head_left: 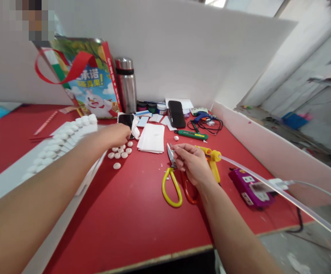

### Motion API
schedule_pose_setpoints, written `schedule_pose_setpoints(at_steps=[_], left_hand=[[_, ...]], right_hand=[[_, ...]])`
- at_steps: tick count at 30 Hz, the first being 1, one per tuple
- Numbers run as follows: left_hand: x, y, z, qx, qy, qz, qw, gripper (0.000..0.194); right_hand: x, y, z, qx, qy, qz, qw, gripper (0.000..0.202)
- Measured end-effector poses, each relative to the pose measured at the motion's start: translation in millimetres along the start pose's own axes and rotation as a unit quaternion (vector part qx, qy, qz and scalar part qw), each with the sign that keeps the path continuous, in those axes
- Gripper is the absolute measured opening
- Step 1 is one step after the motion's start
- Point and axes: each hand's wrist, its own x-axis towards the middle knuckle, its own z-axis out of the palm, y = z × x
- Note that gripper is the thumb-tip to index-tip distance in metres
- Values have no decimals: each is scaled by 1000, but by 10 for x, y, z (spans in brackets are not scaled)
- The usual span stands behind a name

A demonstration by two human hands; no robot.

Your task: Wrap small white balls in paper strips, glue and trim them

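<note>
White discs (pixel 116 166), head view: a loose group on the red tabletop (pixel 131 213), just beside the white board; one lies apart, nearer the person.
Left hand (pixel 122 133): reached over the far edge of the group, fingers bent downward; fingertips partly hidden, so cannot tell whether they grip anything.
Right hand (pixel 192 161): thumb and forefinger drawn narrow beside the scissor blades; cannot tell whether a small piece sits between them.
Scissors (pixel 171 194): yellow and red handles toward the person, blades pointing away. Risk: right fingertips nicked, should they drift sideways onto an edge.
Glue gun (pixel 215 171): yellow, just behind the right hand, long clear glue stick (pixel 256 177) trailing over the purple box (pixel 251 188). Risk: forearm catches the stick and swings the gun; a burn, if the nozzle is hot, which cannot be told.
White board (pixel 68 205): rows of puffy white pieces (pixel 58 141) along it, left forearm above. Risk: a low sleeveless arm drags pieces out of line.
Paper stack (pixel 151 137): between the hands, sheets uneven. Risk: a brushing wrist fans them.
Black phone (pixel 176 114): beyond the stack, near the green tool (pixel 192 134).
</note>
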Motion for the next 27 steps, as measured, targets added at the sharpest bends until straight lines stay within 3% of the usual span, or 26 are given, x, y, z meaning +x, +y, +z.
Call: schedule_pose_setpoints(at_steps=[4, 9, 11, 16, 19, 23, 27], left_hand=[[-82, 33, -186, 50, 52, -18, 997, 22], [-162, 218, -294, -72, 218, -35, 973, 24], [-184, 357, -271, -94, 257, -37, 961, 32], [-200, 652, 24, -122, 180, 66, 974, 29], [-183, 681, 291, -121, 185, 136, 966, 50], [-181, 646, 504, -101, 177, 83, 975, 42], [-210, 629, 495, -112, 188, 32, 975, 28]], right_hand=[[2, 2, -11, 3, -3, -4, 1000, 29], [22, 24, -26, -1, 10, 0, 1000, 38], [31, 37, -27, -5, 12, 2, 1000, 40], [55, 63, -31, 12, 29, -12, 999, 39], [61, 70, -35, 16, 28, -14, 999, 38], [61, 65, -35, 20, 24, -19, 999, 35], [58, 54, -29, 22, 31, -17, 999, 34]])
